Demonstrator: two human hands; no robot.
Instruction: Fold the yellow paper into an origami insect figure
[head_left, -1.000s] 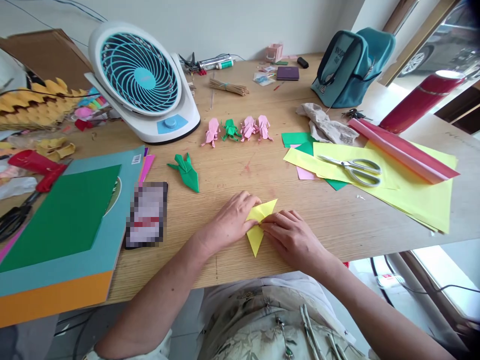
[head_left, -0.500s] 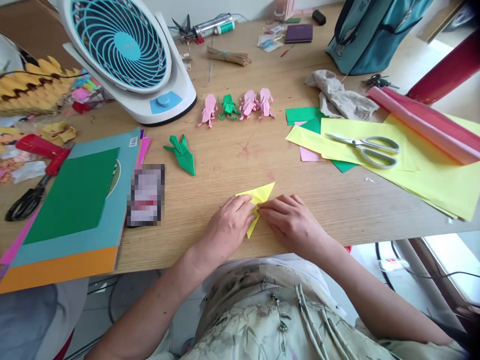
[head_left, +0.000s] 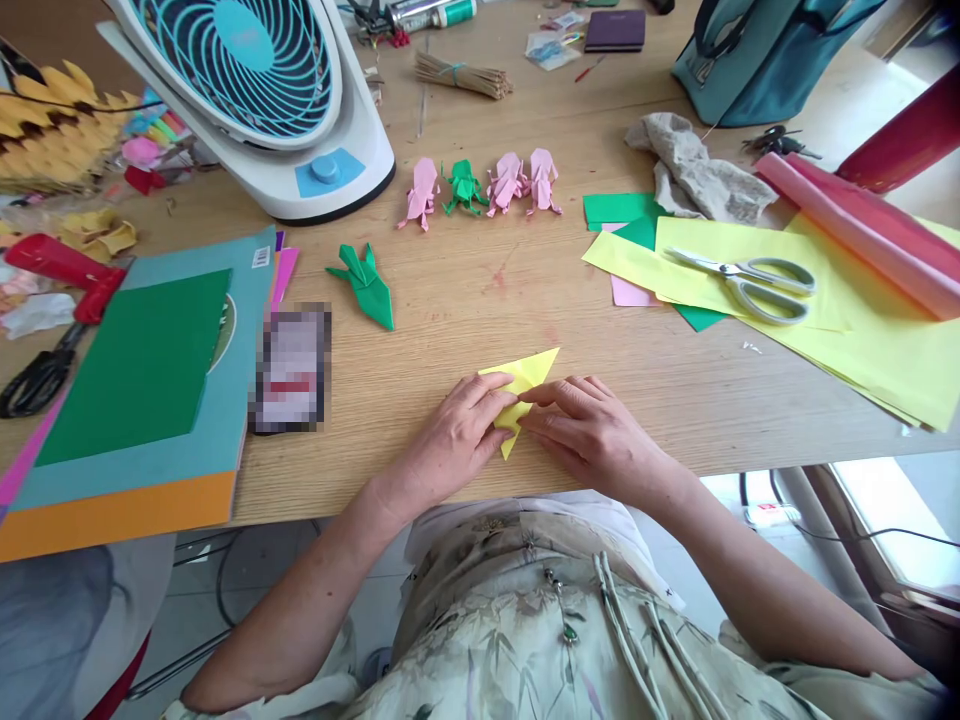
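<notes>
A folded yellow paper (head_left: 529, 372) lies on the wooden table (head_left: 450, 330) near its front edge, one pointed corner sticking out toward the upper right. My left hand (head_left: 454, 440) presses on its left part with fingers closed together. My right hand (head_left: 589, 432) pinches and presses its right part, fingertips meeting the left hand's over the paper. Most of the paper is hidden under both hands.
A green folded figure (head_left: 365, 285) lies to the upper left. Pink and green paper frogs (head_left: 480, 185) stand in a row behind. Scissors (head_left: 750, 280) rest on yellow sheets (head_left: 847, 330) at right. A fan (head_left: 262, 95), a phone (head_left: 291, 368) and coloured card stacks (head_left: 142, 390) sit left.
The view has tilted down, so everything sits higher in frame. My hands have closed further over the yellow paper, and less of its lower point shows.
</notes>
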